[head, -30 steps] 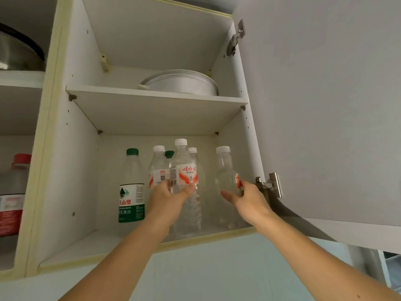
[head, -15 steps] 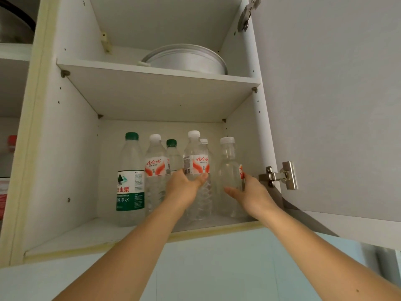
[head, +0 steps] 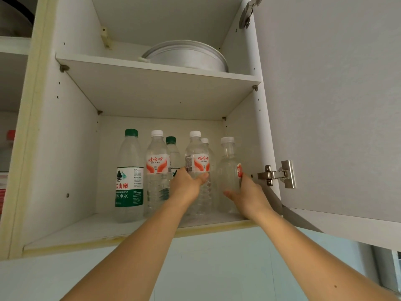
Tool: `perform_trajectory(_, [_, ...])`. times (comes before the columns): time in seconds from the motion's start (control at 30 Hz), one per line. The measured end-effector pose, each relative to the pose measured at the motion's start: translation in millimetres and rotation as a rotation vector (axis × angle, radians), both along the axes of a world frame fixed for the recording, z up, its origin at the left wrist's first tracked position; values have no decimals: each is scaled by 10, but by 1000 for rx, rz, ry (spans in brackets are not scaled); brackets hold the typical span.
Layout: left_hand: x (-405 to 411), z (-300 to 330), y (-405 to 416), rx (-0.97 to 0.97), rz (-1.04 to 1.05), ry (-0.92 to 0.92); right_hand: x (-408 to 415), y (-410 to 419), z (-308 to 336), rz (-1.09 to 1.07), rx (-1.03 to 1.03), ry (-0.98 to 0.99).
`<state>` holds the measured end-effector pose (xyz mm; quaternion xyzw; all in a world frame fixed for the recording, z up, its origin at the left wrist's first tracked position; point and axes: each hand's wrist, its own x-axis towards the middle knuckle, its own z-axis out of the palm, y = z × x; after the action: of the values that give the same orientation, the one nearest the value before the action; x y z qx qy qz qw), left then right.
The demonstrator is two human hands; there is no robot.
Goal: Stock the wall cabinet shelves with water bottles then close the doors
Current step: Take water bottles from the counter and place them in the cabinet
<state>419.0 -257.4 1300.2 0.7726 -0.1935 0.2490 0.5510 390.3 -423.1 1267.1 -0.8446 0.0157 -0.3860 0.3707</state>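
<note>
1. The tall bottle (head: 129, 177) with the green cap stands at the left of the row. Its white and green label says "DRINKING WATER" in small letters, with big red Chinese words under a little mountain picture.
2. The next bottle (head: 156, 170) has a white cap and a red and white label with red Chinese writing.
3. The middle bottle (head: 196, 157) has the same red and white label, with a barcode on its left side.
4. The right bottle (head: 227, 168) is clear. Only the edge of a red label shows on its right side.
5. Two more bottles stand behind: one with a green cap (head: 171, 140) and one with a white cap (head: 204, 140).
6. All the bottles stand upright on the lower shelf (head: 76, 231) of the white wall cabinet (head: 71, 131).
7. The upper shelf (head: 152, 83) holds a round metal pan (head: 186, 56).
8. The cabinet door (head: 336, 105) is swung open on the right. A shiny metal hinge (head: 276, 174) joins it to the cabinet.
9. A pale wall (head: 217, 268) lies below the cabinet.
10. At the far left another cupboard space shows a blurry bottle with a red cap (head: 9, 135).
11. The left hand (head: 186, 187) wraps around the middle bottle, just under its label.
12. The right hand (head: 247, 196) grasps the right bottle low down, thumb in front and fingers behind.
</note>
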Motion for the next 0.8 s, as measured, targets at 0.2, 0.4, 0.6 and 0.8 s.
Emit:
perform_trajectory(0.2, [-43, -7, -4, 140, 71, -4, -45, 37, -28, -38, -24, -15])
perform_trajectory(0.4, [-213, -197, 162, 206, 83, -101, -275, 170, -138, -127, -52, -215])
perform_trajectory(0.6, [-536, -328, 539, 236, 54, -361, -680, 473, -556, -66, -197, -498])
perform_trajectory(0.8, [-978, -713, 1025, 219, 124, -791, -1043, 821, -1115, -1, -258, -492])
